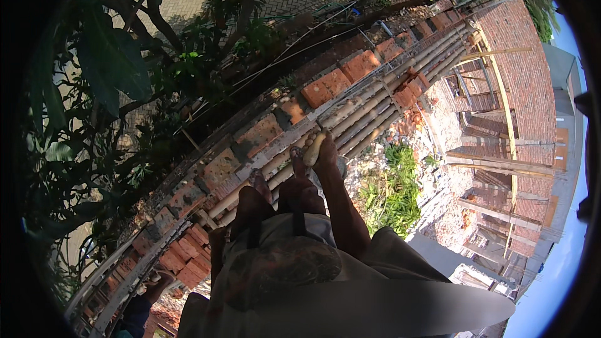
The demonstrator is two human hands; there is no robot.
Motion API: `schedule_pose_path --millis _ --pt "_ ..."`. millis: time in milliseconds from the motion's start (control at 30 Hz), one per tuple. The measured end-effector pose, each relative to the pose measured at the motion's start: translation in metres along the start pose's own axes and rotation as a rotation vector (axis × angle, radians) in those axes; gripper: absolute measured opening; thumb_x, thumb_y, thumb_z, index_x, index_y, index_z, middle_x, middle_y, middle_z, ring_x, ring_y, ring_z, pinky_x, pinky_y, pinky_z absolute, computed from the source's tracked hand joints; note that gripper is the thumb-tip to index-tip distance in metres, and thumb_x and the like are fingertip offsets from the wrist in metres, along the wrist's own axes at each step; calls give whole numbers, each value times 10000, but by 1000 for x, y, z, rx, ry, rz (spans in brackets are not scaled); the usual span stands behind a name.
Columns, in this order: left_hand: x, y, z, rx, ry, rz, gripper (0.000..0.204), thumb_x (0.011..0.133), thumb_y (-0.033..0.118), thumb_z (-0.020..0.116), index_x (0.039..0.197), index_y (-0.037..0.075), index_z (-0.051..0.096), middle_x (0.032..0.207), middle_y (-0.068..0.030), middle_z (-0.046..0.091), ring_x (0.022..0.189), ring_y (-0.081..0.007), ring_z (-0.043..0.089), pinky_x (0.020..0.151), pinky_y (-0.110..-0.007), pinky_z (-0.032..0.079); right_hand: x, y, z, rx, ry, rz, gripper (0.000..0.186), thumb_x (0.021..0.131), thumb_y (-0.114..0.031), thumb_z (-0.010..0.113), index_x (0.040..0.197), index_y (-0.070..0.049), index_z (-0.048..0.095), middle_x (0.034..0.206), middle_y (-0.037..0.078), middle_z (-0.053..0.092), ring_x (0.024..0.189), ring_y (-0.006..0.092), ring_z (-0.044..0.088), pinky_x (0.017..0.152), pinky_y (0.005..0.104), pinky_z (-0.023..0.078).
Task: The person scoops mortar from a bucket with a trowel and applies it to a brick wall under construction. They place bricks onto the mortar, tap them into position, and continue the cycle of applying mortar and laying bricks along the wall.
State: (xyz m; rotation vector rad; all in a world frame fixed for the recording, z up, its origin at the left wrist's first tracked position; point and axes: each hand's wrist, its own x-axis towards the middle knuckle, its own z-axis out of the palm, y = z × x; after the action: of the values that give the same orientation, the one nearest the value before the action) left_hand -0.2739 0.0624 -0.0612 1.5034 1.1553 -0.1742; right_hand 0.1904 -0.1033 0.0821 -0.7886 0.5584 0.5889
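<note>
My right hand [327, 154] is closed round the pale, yellowish handle [315, 149] of what looks like a trowel. A grey part shows behind my wrist, mostly hidden by it. Below the handle my bare feet rest on bamboo poles [369, 104] laid side by side along a brick wall. My left hand [218, 238] hangs low beside my left knee, dark and in shadow; its fingers cannot be made out. The top course of orange bricks [258, 136], with grey mortar between them, runs just beyond my feet.
A brick stack [186, 253] stands at lower left, near another person's arm [156, 288]. Loose bricks [411, 89] lie on the poles farther right. Leafy branches [119, 62] crowd the left. Down on the right are rubble, green plants [391, 191] and a brick wall [516, 75] with timber props.
</note>
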Motion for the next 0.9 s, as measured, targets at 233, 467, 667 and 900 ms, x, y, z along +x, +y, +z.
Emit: schedule_pose_path --millis 233,467,667,900 --pt "7 23 1 -320 4 -313 134 920 69 538 841 1 623 617 -40 517 517 -106 455 468 -289 351 -45 21 -8 -1083 67 -290 348 963 -321 483 831 -11 567 696 109 599 621 227 608 546 361 479" --pt "-7 65 -6 -433 65 -398 157 944 81 533 811 25 594 584 -23 471 452 -98 385 437 -293 309 -13 -2 -55 -1816 -266 -661 382 948 -336 517 752 -12 564 659 199 568 616 336 586 538 429 420" --pt "-10 33 -17 -105 14 46 214 953 120 580 777 0 562 578 -33 476 478 -106 417 488 -322 361 20 -24 -52 -1754 -116 -582 382 951 -345 526 813 9 571 668 245 548 639 431 564 553 499 397" --pt "-13 26 -15 -105 93 -119 260 929 152 632 1013 -94 639 710 -98 603 626 -171 593 590 -307 493 6 -68 -33 -1605 -144 -728 361 927 -326 529 813 15 569 642 176 535 631 312 589 559 430 431"
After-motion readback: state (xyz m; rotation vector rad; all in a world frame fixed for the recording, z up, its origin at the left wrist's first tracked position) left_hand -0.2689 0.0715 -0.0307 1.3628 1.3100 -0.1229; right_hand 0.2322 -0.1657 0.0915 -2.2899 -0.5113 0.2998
